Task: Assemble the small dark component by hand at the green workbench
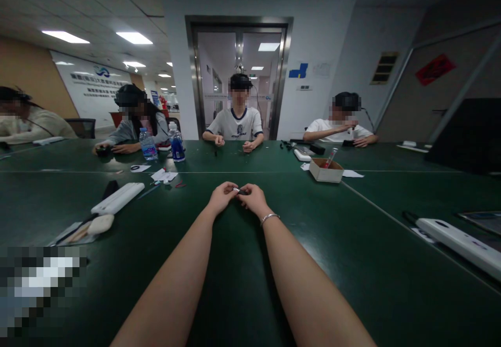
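Observation:
Both my hands meet above the green table, fingertips close together. Between them is a small dark object with a silvery end [241, 192], too small to name. The fingers of my left hand [223, 198] pinch its silvery end. My right hand [255, 200], with a bracelet [269, 218] at the wrist, is closed on the dark end. My fingers hide part of the object.
A cardboard box [325, 175] holding a clear tube stands right of my hands. Two bottles [147, 144] stand at the far left. White power strips [119, 198] lie on both sides. Several people sit across the green table [235, 284].

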`<state>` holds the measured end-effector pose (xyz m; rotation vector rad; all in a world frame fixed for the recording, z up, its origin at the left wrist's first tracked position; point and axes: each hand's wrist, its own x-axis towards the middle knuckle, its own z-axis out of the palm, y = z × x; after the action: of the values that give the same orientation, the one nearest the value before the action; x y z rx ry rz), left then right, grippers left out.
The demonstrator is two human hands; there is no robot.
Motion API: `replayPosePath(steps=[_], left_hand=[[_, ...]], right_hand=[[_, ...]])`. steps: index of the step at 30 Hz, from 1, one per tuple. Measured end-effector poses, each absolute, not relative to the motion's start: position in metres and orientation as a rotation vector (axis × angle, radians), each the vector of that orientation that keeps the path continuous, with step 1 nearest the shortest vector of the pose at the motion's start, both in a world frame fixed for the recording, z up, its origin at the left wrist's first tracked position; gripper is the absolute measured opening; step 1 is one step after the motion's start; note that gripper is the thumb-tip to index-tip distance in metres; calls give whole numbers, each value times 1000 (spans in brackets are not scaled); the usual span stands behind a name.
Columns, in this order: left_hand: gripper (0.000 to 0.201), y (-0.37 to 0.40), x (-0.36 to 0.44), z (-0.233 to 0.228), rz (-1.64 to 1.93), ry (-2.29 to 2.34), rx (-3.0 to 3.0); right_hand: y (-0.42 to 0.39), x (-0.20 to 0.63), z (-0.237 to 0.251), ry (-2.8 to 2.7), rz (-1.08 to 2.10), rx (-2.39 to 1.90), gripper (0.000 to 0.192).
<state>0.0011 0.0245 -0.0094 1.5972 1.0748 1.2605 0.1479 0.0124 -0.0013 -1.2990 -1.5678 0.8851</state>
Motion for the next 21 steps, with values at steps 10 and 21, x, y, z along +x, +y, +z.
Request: replayPosePath(steps=[10,21], left_hand=[[21,22,4,-5,1284,1108,1424],[19,18,6,-3,1274,1219,1502]], right_hand=[[12,159,13,-1135,1363,-1042,16],[9,165,14,-1043,1432,-904,17]])
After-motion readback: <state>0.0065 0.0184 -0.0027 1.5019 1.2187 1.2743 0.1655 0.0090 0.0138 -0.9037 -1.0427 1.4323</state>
